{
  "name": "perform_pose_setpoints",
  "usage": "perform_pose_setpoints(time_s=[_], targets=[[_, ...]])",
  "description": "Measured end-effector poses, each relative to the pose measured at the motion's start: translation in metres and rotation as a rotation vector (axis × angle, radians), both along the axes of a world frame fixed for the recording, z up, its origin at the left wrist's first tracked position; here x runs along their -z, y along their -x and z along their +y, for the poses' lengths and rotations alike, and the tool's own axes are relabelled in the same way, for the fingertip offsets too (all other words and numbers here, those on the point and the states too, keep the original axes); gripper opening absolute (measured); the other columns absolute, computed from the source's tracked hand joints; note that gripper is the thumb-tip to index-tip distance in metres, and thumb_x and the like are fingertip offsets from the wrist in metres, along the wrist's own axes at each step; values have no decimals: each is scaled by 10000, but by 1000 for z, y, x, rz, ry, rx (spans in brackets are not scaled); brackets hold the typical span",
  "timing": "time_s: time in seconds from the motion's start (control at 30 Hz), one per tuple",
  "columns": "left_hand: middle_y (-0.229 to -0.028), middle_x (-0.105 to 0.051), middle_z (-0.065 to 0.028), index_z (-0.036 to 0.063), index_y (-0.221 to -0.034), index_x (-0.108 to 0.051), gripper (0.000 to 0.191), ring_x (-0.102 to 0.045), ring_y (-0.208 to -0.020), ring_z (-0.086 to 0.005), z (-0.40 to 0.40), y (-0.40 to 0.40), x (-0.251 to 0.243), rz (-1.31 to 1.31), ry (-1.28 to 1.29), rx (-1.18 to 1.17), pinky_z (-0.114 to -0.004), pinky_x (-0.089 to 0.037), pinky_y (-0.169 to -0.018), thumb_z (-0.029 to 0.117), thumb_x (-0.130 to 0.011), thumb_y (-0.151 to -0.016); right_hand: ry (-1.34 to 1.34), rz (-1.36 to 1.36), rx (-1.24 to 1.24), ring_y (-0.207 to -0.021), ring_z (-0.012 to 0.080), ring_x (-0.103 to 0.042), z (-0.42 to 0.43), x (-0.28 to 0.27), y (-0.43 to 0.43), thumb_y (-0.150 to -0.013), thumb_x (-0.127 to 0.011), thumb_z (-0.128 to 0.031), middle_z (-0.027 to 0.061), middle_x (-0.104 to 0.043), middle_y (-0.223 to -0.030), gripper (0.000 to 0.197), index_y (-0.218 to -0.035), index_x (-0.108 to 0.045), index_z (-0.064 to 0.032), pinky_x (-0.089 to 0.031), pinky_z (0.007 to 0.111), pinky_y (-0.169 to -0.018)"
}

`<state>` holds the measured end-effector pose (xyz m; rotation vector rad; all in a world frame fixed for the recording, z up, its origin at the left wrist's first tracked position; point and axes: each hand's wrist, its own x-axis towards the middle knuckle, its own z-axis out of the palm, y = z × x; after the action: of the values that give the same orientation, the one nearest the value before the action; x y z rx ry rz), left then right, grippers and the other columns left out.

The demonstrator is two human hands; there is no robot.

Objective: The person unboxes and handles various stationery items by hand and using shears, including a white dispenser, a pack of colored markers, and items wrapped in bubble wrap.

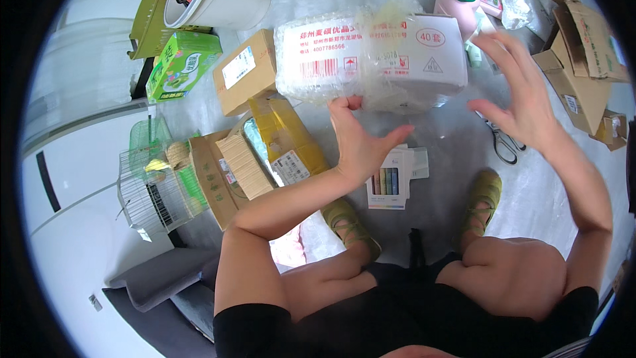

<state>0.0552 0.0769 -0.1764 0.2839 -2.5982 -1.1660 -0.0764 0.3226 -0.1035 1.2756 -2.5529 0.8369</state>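
Note:
A white carton [437, 52], partly covered in bubble wrap [318, 90] and clear tape, lies before me and bears red writing. My left hand [360, 139] is at its near edge, fingers curled against the underside and partly hidden, thumb pointing away to the right. Off the carton's right end, my right hand [519, 92] is raised with its fingers spread and nothing in it. Between my feet and the carton lies a flat white pack of coloured sticks [386, 186], with other flat packs partly beneath it. Scissors [504, 146] lie on the floor below my right hand.
At left stand an opened cardboard box [293, 134], a brown carton [246, 72], a green box [184, 67], a white bucket [233, 0] and a wire birdcage [159, 194]. Pink bottles [454, 5] with green caps and opened cartons [581, 94] are at right. A grey sofa [159, 278] is lower left.

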Motion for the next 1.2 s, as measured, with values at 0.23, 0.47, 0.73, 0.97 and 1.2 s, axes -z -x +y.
perform_pose_setpoints(time_s=[0.23,0.47,0.73,0.97,1.2], targets=[[-1057,-432,-153,11,-1114,-367,807,-418,-928,-290,6,68,26,364,182,-129,-389,-366,-817,273,-874,-543,-174,-331,-41,-1173,349,-467,-62,-4,56,-677,-773,-285,208,-408,-1272,955,-1456,-232,-169,-387,381,-1007],[-851,-562,-116,48,-989,-518,356,-573,-760,-296,-57,94,15,368,168,179,-371,-472,-667,119,-732,-714,-254,-347,97,-1144,372,-480,-67,6,55,-672,-774,-373,253,-466,-1219,1001,-1465,-212,-134,-370,386,-996],[-853,-574,-117,73,-950,-508,320,-586,-780,-311,-155,95,-27,242,517,355,-366,-478,-636,-68,-593,-675,-209,-311,100,-1149,382,-481,-77,6,34,-718,-761,-324,252,-482,-1215,893,-1438,-263,-148,-377,401,-987],[-899,-531,-121,41,-1004,-487,382,-566,-820,-302,-149,95,-3,396,422,161,-367,-471,-707,-24,-668,-674,-122,-373,76,-1227,360,-427,-89,18,43,-709,-770,-317,239,-422,-1322,905,-1403,-279,-9,-341,390,-1028],[-1249,-480,-150,70,-1341,-275,1010,-512,-1100,-372,-97,53,67,149,302,-316,-405,-440,-915,216,-878,-544,-113,-290,159,-1221,356,-436,-91,17,35,-680,-767,-405,265,-432,-1314,997,-1406,-252,44,-336,378,-1032]])
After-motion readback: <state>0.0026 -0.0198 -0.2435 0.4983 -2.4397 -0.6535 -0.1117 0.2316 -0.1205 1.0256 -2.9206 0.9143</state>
